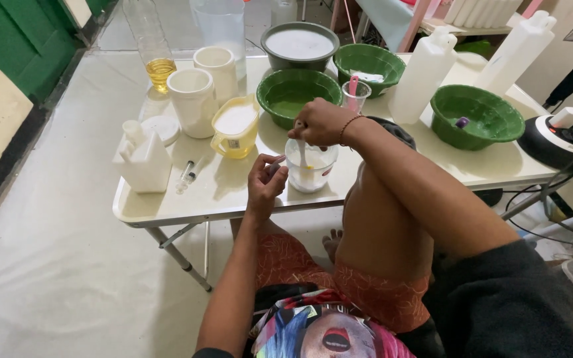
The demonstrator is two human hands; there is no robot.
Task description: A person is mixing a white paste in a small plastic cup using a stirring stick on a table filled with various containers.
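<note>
A clear plastic cup (310,174) with pale liquid stands near the front edge of the white folding table (167,205). My right hand (319,122) is above it, gripping a white spoon (302,154) that dips into the cup. My left hand (264,184) rests against the cup's left side, fingers curled on a small object I cannot make out.
On the table stand a yellow jug (235,126) of white liquid, two white tubs (193,101), a white jerrycan (146,159), a syringe (187,176), green bowls (475,116), an oil bottle (150,40) and tall white bottles (422,73). A black device (558,142) sits at right.
</note>
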